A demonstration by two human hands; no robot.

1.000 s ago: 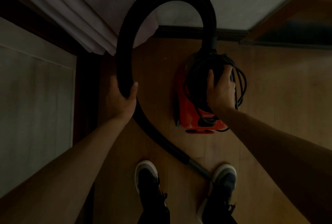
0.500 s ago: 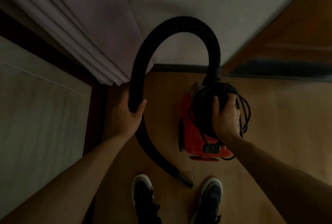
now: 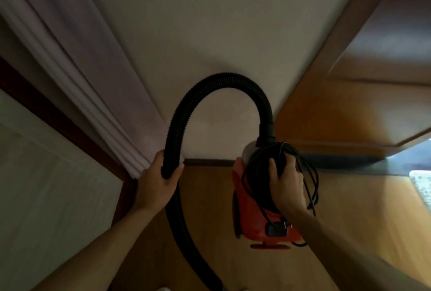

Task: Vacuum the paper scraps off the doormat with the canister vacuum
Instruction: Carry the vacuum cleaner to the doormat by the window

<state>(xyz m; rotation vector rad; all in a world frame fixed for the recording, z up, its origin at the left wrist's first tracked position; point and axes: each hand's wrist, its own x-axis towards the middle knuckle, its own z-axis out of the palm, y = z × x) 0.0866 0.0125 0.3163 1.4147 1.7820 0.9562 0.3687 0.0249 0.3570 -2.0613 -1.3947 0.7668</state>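
A red canister vacuum (image 3: 253, 220) hangs in front of me above the wooden floor. My right hand (image 3: 288, 188) grips its black top, where a black power cord (image 3: 311, 183) is coiled. The black ribbed hose (image 3: 210, 90) arcs up from the canister and down to my left hand (image 3: 157, 185), which is closed around it. Below that hand the hose runs toward the bottom edge. A pale patch at the far right edge may be the doormat (image 3: 421, 185). No paper scraps show.
A pale curtain (image 3: 77, 69) hangs at the left beside a dark wooden frame (image 3: 46, 113). A light wall (image 3: 221, 22) with a dark baseboard is straight ahead. A wooden door or cabinet (image 3: 363, 104) stands at the right. The floor (image 3: 361, 220) is wood.
The vacuum has come up off the floor with both hands on it. My view has tilted upward, so my shoes have slipped out of the bottom and more wall shows.
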